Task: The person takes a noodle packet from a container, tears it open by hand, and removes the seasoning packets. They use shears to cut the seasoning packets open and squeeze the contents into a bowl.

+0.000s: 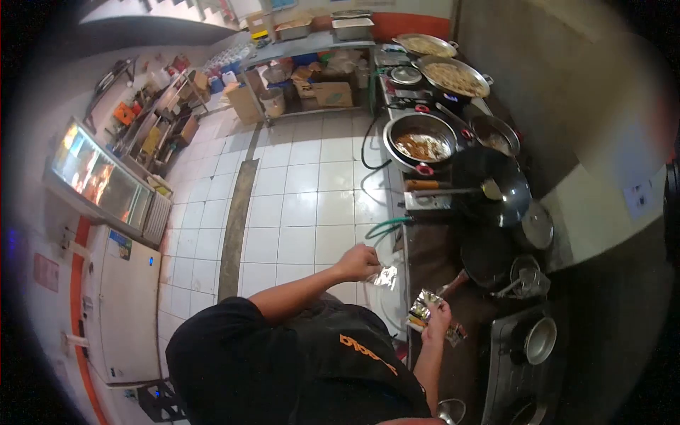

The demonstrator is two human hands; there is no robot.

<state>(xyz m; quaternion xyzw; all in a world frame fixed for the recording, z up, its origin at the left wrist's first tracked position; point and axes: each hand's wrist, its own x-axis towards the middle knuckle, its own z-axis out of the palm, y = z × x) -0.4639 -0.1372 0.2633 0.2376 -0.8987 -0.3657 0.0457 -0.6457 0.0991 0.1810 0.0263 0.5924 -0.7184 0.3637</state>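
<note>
My left hand (358,263) is closed in a pinch on a shiny silver foil packet (384,277), held over the counter's near edge. My right hand (438,317) grips a foil sachet (422,303), silver with some yellow and dark print, just above the dark counter (443,265). Whether the sachet is torn open cannot be made out. Past the right hand lies a black pan (489,255) with its handle pointing toward me. Beside that stands a clear container (530,278) with a utensil in it.
A wok with a ladle (506,188) sits farther along the counter. Beyond it stands a pot (423,142) with brown food, then wide pans (453,76) of food. A small metal bowl (541,340) rests on a dark tray (499,347). Behind lie the tiled floor (297,180) and a white freezer (131,304).
</note>
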